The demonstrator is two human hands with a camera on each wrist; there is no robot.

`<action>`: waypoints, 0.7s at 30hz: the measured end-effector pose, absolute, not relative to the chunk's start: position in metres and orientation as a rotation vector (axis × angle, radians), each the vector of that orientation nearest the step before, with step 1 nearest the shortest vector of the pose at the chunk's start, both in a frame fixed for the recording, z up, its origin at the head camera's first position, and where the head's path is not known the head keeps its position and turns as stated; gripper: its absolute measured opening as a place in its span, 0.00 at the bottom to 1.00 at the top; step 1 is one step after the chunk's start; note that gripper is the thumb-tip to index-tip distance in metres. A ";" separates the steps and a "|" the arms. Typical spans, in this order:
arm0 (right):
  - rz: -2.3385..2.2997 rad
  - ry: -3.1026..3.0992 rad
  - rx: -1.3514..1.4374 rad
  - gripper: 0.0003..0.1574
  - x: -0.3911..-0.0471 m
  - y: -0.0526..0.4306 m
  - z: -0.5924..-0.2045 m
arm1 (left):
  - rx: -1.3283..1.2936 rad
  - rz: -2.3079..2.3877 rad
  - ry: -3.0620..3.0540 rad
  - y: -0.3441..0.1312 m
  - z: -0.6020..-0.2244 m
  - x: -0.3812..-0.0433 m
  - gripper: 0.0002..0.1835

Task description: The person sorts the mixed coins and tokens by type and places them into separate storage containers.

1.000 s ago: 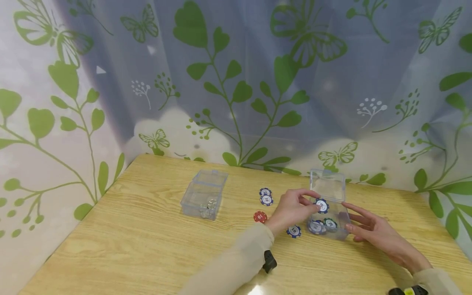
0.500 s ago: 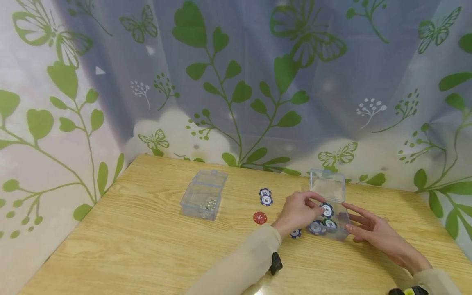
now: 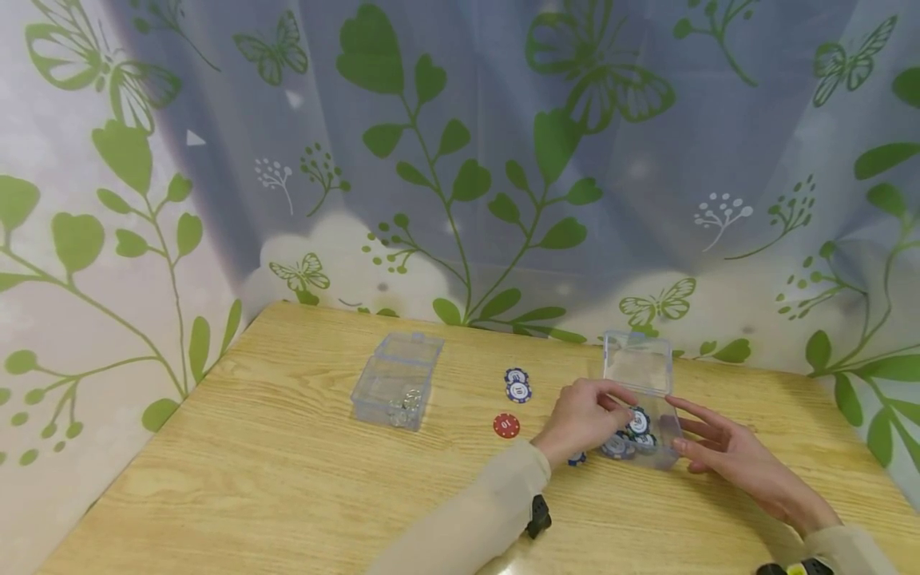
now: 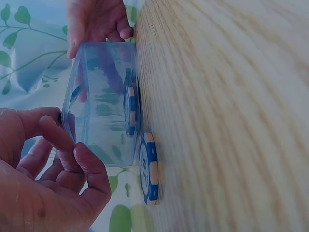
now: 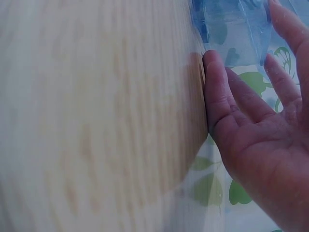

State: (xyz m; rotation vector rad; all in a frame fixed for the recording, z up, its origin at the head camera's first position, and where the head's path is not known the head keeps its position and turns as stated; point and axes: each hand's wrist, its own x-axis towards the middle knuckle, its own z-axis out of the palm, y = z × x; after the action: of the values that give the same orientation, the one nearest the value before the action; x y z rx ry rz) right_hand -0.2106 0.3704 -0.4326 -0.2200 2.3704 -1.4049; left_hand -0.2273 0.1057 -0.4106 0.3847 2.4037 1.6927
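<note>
My left hand [image 3: 585, 415] reaches into an open clear plastic box [image 3: 660, 458], pinching a dark-edged poker chip [image 3: 639, 421] at its left side. Below that chip, a blue chip [image 3: 616, 446] and a mostly covered green-edged chip lie in the box. In the left wrist view the fingers bend over the box's rim, and a blue chip [image 4: 130, 111] shows through the wall. My right hand [image 3: 743, 459] rests against the box's right side with fingers extended, seen also as a hand [image 5: 260, 121] in the right wrist view. Beside the box's front left lies another blue chip [image 4: 150, 169].
Two overlapping blue chips [image 3: 518, 390] and a red chip [image 3: 506, 426] lie on the wooden table [image 3: 287, 479], left of the left hand. Farther left stands a second open clear box [image 3: 366, 399] with small shiny pieces [image 3: 408, 403] inside. A patterned curtain [image 3: 467, 176] hangs behind.
My left hand has moved slightly right and down, lowering the chip from above the box into it, over the green-edged chip. The right hand has stayed at the box's side.
</note>
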 end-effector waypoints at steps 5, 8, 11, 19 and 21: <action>-1.401 2.382 -0.238 0.44 -0.210 0.370 -0.433 | 0.356 1.700 2.389 0.106 -0.411 -0.228 0.06; -1.397 2.385 -0.231 0.45 -0.209 0.370 -0.432 | 0.343 1.706 2.378 0.105 -0.411 -0.228 0.06; -1.398 2.383 -0.228 0.45 -0.208 0.370 -0.432 | 0.344 1.717 2.355 0.104 -0.412 -0.228 0.06; -1.398 2.394 -0.244 0.44 -0.208 0.369 -0.431 | 0.488 1.748 2.338 0.091 -0.420 -0.234 0.08; -1.399 2.402 -0.240 0.45 -0.208 0.369 -0.432 | 0.506 1.735 2.358 0.084 -0.421 -0.238 0.09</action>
State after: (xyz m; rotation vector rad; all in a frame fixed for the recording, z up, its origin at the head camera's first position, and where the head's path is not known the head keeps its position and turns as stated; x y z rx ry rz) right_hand -0.2079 0.3690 -0.4315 -0.2401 2.4017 -1.3992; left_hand -0.2383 0.0835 -0.4214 0.5060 2.3584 1.7346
